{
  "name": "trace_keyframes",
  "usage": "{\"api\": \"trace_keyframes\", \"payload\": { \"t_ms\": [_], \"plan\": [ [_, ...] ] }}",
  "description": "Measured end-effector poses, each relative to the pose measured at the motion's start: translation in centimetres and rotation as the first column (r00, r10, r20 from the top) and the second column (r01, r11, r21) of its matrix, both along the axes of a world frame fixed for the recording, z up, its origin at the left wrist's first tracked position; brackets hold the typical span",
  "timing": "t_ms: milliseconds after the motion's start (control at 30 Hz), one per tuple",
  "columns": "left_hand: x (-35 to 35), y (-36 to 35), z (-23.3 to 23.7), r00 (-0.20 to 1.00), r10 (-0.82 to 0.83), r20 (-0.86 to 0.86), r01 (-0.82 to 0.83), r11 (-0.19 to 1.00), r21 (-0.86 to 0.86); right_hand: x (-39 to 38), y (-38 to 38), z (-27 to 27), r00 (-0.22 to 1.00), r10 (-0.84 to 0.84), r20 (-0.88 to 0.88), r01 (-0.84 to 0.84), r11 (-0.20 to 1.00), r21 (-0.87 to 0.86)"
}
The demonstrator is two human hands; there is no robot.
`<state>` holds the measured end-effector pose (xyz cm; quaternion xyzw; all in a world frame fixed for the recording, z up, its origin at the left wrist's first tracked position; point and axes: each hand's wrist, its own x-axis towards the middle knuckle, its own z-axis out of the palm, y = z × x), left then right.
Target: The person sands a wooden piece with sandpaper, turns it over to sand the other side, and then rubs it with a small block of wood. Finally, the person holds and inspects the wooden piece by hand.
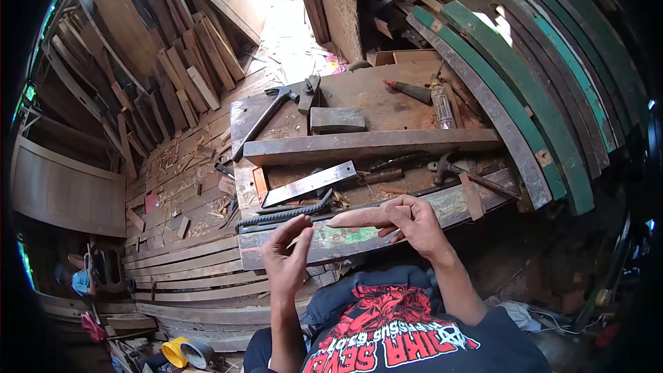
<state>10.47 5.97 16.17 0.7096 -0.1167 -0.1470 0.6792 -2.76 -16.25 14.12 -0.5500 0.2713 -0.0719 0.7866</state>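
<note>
"What's the room like?"

"A timber-filled workshop. Wood scraps litter the plank floor (173, 183), and tall boards (124, 21) lean along the left."

"And the surface?"

"A dusty, worn workbench (369, 86), with curved green planks (577, 186) by its right end. A long beam (373, 144) lies across it; a claw hammer (261, 124) rests just beside the beam's left end, and a metal square (311, 183) on the near side."

"The hands?"

"The right hand (416, 226) has its fingers closed around a tapered wooden piece (353, 219). The left hand (286, 255) is half-curled, thumb and forefinger slightly apart."

"Where's that piece?"

"Above the bench's green-stained front edge, pointing towards the left hand."
</note>
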Motion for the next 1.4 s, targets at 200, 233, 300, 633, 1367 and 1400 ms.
{"api": "trace_keyframes", "payload": {
  "t_ms": [200, 233, 300, 633, 1367, 1400],
  "plan": [
    [-0.9, -0.5, 0.4, 0.98, -0.195, 0.026, 0.188, 0.967, 0.169, -0.2, -0.1, -0.6, 1.0, 0.024, -0.01, -0.024, 0.999, 0.032],
    [-0.9, -0.5, 0.4, 0.982, -0.186, -0.013, 0.186, 0.97, 0.158, -0.3, -0.2, -0.7, 1.0, 0.024, -0.006, -0.024, 0.999, 0.032],
    [-1.0, -0.3, 0.1, 0.981, -0.169, -0.09, 0.18, 0.974, 0.134, -0.6, -0.4, -0.4, 0.999, 0.042, -0.012, -0.04, 0.996, 0.084],
    [-1.8, -1.9, -2.7, 0.928, -0.17, -0.331, 0.157, 0.985, -0.066, -0.6, 0.9, -0.7, 0.995, 0.054, 0.082, -0.062, 0.994, 0.09],
    [1.2, -2.4, -4.4, 0.767, -0.228, -0.6, -0.156, 0.841, -0.518, -0.1, 7.9, -2.8, 0.906, 0.419, -0.065, -0.424, 0.899, -0.108],
    [1.7, -2.1, -4.0, 0.729, -0.291, -0.62, -0.177, 0.794, -0.581, 0.0, 7.9, -2.3, 0.903, 0.424, -0.073, -0.43, 0.899, -0.081]
  ]
}}
